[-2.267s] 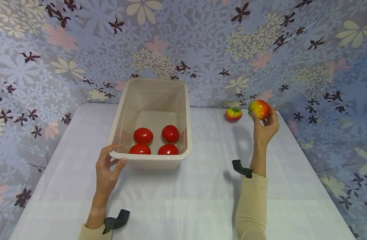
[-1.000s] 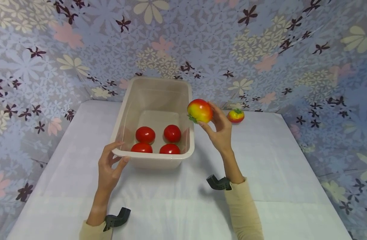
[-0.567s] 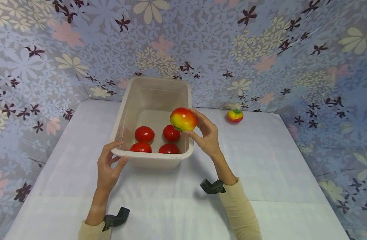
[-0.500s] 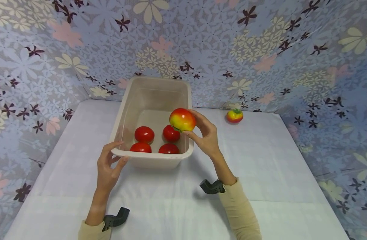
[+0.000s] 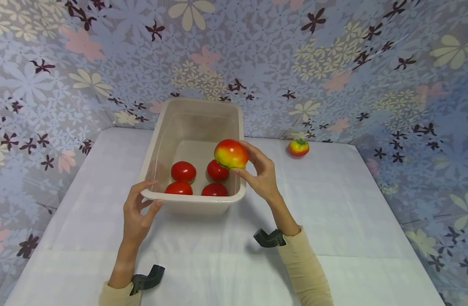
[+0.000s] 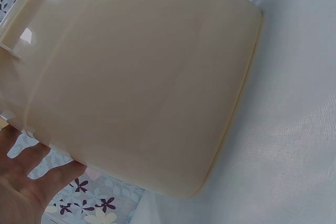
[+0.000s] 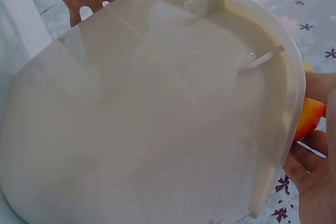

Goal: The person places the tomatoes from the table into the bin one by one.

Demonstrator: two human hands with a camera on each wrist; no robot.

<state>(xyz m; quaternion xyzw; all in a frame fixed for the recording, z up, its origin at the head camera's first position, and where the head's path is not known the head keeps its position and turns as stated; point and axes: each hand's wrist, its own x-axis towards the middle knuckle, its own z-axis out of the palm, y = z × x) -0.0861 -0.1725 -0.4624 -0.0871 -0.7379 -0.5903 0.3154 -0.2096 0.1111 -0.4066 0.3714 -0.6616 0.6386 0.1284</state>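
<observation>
Since the earliest head view, my right hand [image 5: 261, 176] has come leftward from above the far right of the table, bringing the yellow-and-red fruit [image 5: 231, 153] with it, over the bin's right side. My thumb is on its near side and my fingers on its far side, pinching it leafy end down. It hangs higher than the red fruits inside, in front of part of one; I can't tell whether my hand touches the rim.

My left hand [image 5: 136, 219] grips the near left corner of the bin [image 5: 197, 207], thumb at the front edge and a finger hooked over the left edge. Four red fruits [image 5: 183, 172] sit in the near half, two behind two, the front edge hiding part of the nearer pair. Behind them, bare bin floor runs to the back wall, open room left of and beyond what I'm holding.

Right of the bin, past a stretch of white tablecloth [image 5: 352, 204], a second yellow-and-red fruit [image 5: 298, 148] rests, leaves up, near the table's far edge. Just behind that edge rises the flowered wall covering [image 5: 253, 51].
</observation>
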